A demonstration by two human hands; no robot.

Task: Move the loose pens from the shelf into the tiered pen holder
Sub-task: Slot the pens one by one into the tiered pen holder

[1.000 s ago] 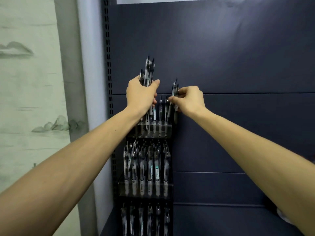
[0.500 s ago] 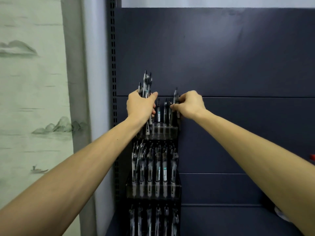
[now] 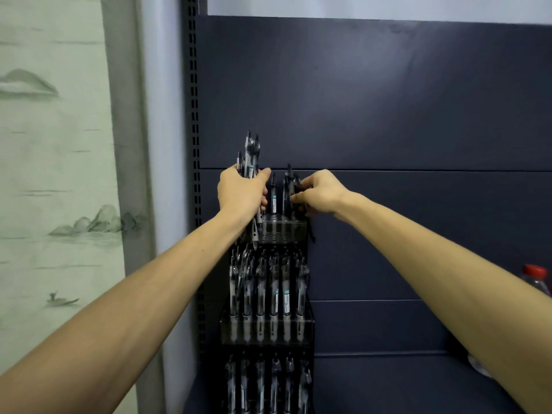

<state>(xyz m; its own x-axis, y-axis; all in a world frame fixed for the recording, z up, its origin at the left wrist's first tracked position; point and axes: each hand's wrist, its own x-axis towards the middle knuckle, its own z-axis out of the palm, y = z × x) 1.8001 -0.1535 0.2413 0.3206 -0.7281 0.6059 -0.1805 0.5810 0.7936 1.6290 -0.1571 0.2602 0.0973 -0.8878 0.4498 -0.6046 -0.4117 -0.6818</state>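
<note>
Gripping a bunch of pens [image 3: 250, 162] upright, the left hand [image 3: 242, 195] sits at the top tier of the pen holder [image 3: 268, 324]. Just right, the right hand [image 3: 319, 194] pinches one pen [image 3: 289, 186] standing in that tier. A red-capped bottle [image 3: 536, 279] stands far right.

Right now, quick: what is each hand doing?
Left hand: grips a bundle of pens above the holder's top tier.
Right hand: pinches a pen standing in that tier.
</note>
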